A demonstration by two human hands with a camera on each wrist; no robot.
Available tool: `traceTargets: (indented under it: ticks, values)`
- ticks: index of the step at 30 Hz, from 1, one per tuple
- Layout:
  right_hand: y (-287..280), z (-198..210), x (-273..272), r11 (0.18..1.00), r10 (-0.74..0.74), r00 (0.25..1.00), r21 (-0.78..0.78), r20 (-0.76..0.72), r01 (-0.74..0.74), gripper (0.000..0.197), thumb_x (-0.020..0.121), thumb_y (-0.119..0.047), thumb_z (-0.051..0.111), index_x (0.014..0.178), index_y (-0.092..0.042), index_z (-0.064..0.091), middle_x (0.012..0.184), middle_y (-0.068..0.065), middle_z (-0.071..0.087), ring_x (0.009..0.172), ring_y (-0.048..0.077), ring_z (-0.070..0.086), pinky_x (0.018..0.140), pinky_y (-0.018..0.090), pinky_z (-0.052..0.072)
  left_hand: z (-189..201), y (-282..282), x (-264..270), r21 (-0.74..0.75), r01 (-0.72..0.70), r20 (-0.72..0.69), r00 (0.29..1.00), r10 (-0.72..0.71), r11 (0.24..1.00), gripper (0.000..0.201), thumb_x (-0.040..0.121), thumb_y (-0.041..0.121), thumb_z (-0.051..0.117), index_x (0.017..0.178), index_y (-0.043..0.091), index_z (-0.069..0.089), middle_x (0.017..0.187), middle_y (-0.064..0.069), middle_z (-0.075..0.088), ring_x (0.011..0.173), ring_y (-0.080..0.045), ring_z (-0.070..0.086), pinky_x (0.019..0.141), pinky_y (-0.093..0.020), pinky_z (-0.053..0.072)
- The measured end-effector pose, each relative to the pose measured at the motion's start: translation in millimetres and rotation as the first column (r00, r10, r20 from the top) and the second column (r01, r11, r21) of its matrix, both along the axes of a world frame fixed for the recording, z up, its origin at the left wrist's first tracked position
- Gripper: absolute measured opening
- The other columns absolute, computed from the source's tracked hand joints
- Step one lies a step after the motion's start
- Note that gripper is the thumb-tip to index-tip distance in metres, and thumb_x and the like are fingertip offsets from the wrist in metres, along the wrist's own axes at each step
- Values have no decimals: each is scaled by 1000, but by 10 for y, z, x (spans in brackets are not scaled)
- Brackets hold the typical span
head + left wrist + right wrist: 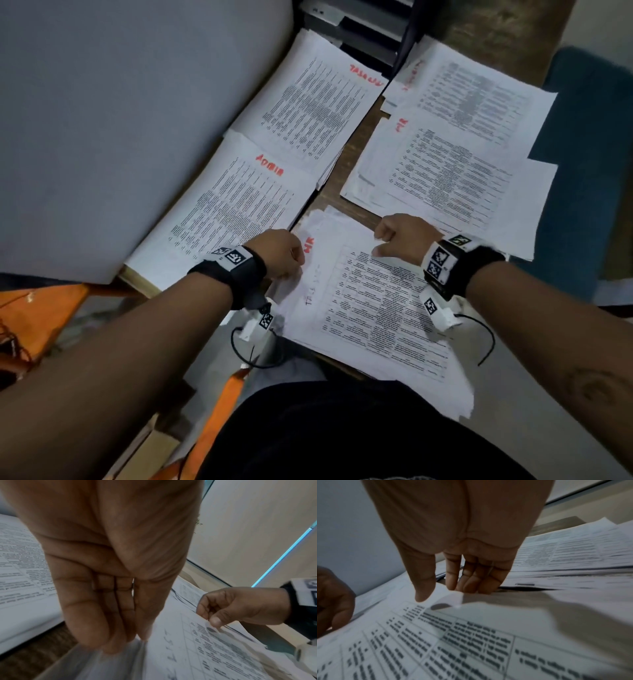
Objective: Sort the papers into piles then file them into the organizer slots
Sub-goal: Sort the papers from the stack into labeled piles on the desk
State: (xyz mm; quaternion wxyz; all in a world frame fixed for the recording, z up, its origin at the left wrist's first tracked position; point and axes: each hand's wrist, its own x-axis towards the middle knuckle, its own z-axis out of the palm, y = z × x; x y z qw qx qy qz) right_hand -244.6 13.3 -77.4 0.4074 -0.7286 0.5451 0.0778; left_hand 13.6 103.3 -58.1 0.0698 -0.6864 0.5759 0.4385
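Observation:
Several piles of printed papers, marked in red, lie on a wooden table (337, 185). The nearest pile (376, 318) carries a table-printed top sheet (453, 642). My left hand (297, 265) pinches this pile's left edge, fingers and thumb brought together (137, 639). My right hand (376, 245) pinches the top sheet's far corner, thumb on top and fingers underneath (440, 595); the corner is lifted slightly. A black organizer (363, 31) with slots stands at the table's far end.
Other piles lie at near left (233, 212), far left (318, 99), far right (479, 99) and middle right (445, 178). A grey wall (120, 120) borders the left side. A blue chair (589, 137) stands at right, something orange (51, 301) at lower left.

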Motion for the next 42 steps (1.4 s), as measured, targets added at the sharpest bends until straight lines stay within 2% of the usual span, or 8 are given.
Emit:
traceTargets:
  ticks: [7, 11, 17, 22, 27, 32, 39, 42]
  values:
    - [109, -114, -13, 997, 9, 999, -71, -42, -11, 33, 74, -22, 82, 97, -16, 58, 97, 0, 57, 87, 16, 56, 77, 27, 44, -50, 133, -135, 39, -38, -23, 999, 39, 999, 23, 85, 23, 73, 89, 0, 74, 84, -10, 75, 76, -26, 70, 78, -37, 60]
    - [136, -184, -68, 998, -44, 998, -50, -41, 42, 32, 74, -23, 81, 95, -20, 58, 90, -6, 55, 84, 15, 56, 77, 29, 46, -147, 181, -216, 3, -57, -37, 998, 57, 998, 27, 83, 26, 74, 63, 13, 60, 66, -2, 59, 64, -19, 54, 66, -30, 46]
    - [169, -180, -75, 990, -51, 998, -128, 33, 55, 43, 69, -30, 84, 103, -24, 59, 106, 2, 54, 96, 20, 57, 86, 37, 51, -194, 295, -321, -130, -143, -123, 984, 127, 981, 22, 90, 14, 60, 76, 21, 45, 77, 3, 54, 75, -21, 49, 61, -28, 36]
    - [154, 61, -77, 990, -77, 987, -104, 144, 93, 35, 79, -36, 76, 103, -21, 57, 96, -5, 57, 85, 13, 56, 70, 29, 45, -55, 193, -274, -181, -390, -426, 859, 286, 903, 17, 98, 28, 56, 94, 13, 50, 76, -1, 59, 64, -17, 50, 59, -30, 39]
    - [-34, 201, -233, 988, -87, 987, -115, 138, 104, 22, 89, -31, 67, 88, -14, 53, 76, -4, 55, 68, 14, 51, 58, 27, 36, 56, 35, -119, 8, -522, -524, 724, 448, 853, 34, 88, 49, 68, 80, 18, 56, 55, 8, 52, 44, -6, 44, 47, -23, 37]
    - [-129, 212, -491, 949, -291, 923, -47, 253, 312, 18, 91, -26, 65, 105, -15, 61, 97, 1, 65, 90, 19, 58, 70, 25, 41, 14, 24, 41, 363, -566, -674, 390, 628, 740, 7, 93, 10, 64, 91, 9, 58, 80, -9, 69, 67, -20, 67, 73, -39, 63]
    - [-25, 62, -596, 924, -381, 883, 130, 275, 358, 36, 83, -42, 72, 109, -18, 67, 105, 3, 73, 103, 26, 66, 97, 43, 47, -57, 143, -175, 351, -654, -684, 309, 660, 670, 21, 93, 29, 66, 108, 13, 68, 101, -11, 72, 88, -30, 67, 88, -41, 52]
    - [74, 36, -542, 900, -423, 842, 263, 335, 347, 50, 75, -48, 75, 117, -22, 66, 113, -3, 72, 109, 19, 65, 102, 47, 45, -106, 186, -279, 291, -639, -671, 394, 628, 712, 33, 93, 32, 66, 122, 17, 65, 113, -8, 74, 103, -31, 70, 93, -47, 54]
